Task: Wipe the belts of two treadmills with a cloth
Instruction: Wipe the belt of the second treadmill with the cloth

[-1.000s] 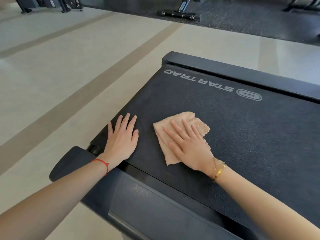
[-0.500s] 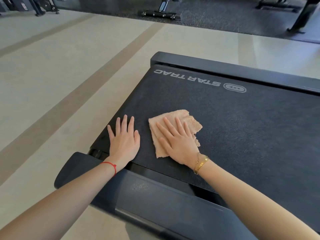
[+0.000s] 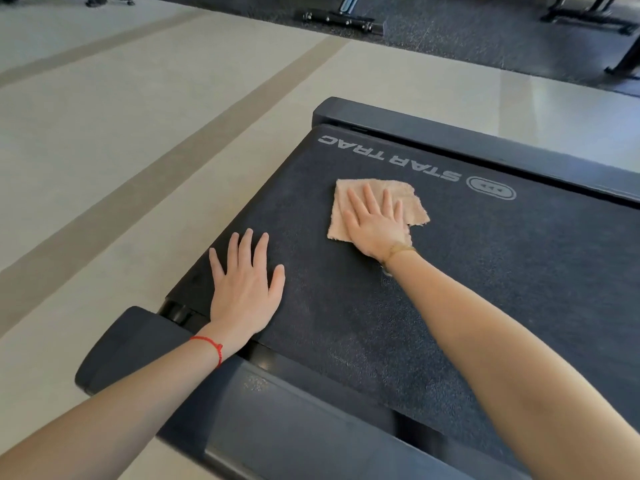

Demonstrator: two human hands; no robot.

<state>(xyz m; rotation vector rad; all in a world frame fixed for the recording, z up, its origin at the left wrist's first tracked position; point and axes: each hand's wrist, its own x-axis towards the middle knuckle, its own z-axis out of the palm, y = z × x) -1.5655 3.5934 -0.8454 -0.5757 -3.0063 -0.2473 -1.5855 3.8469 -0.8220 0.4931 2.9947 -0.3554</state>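
So the right hand (image 3: 375, 221) is flat on top of the cloth (image 3: 375, 206), fingers straight and a bit spread, palm pressing the tan rag down onto the treadmill belt (image 3: 485, 289), not pinching it at all. The cloth sits out toward the middle of the belt, just short of the STAR TRAC logo (image 3: 389, 157), and one corner is flopped out to the right of the hand. Flat palm makes sense imo, you get more rag on the textured surface and it won't bunch up. The left hand (image 3: 244, 289) is also flat, fingers straight and slightly fanned, planted on the belt's near left corner right by the end cap (image 3: 117, 344) and the roller (image 3: 176, 311). My guess is it's there to brace while reaching across, maybe also to keep the belt from sliding under the wiping pressure. Only this one treadmill is being worked, so I'd say the job's still early-ish
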